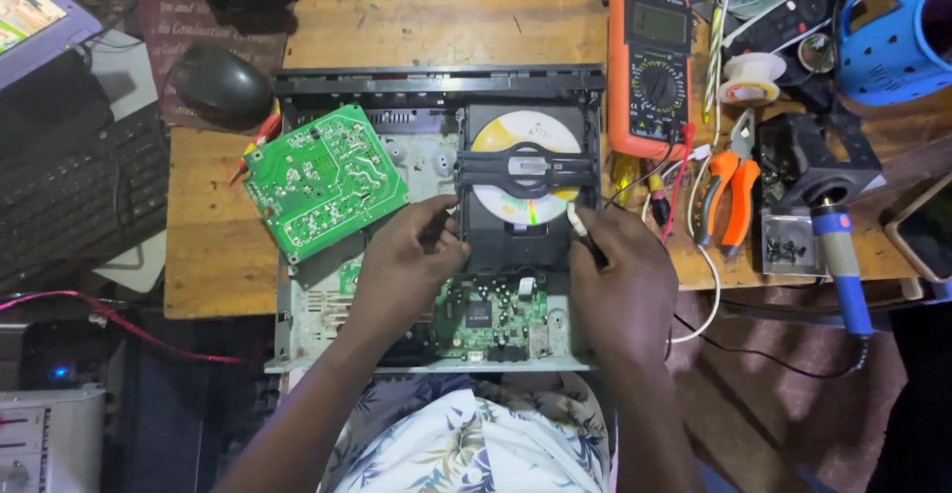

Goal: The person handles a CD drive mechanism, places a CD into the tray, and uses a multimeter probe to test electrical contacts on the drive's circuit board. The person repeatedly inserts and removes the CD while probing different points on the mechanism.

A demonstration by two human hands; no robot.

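Observation:
An opened disc player chassis lies on the wooden table. Its black disc drive holds a yellow and white disc under a black clamp bar. A loose green circuit board rests tilted on the chassis's left part. Another green board sits at the chassis's near edge. My left hand touches the drive's left edge with its fingertips. My right hand is at the drive's right edge and pinches a thin white-tipped tool or lead; what it is I cannot tell.
An orange multimeter stands right of the chassis, with orange-handled pliers, a solder spool, a blue-handled soldering iron and a blue cup beyond. A black mouse and keyboard lie at the left.

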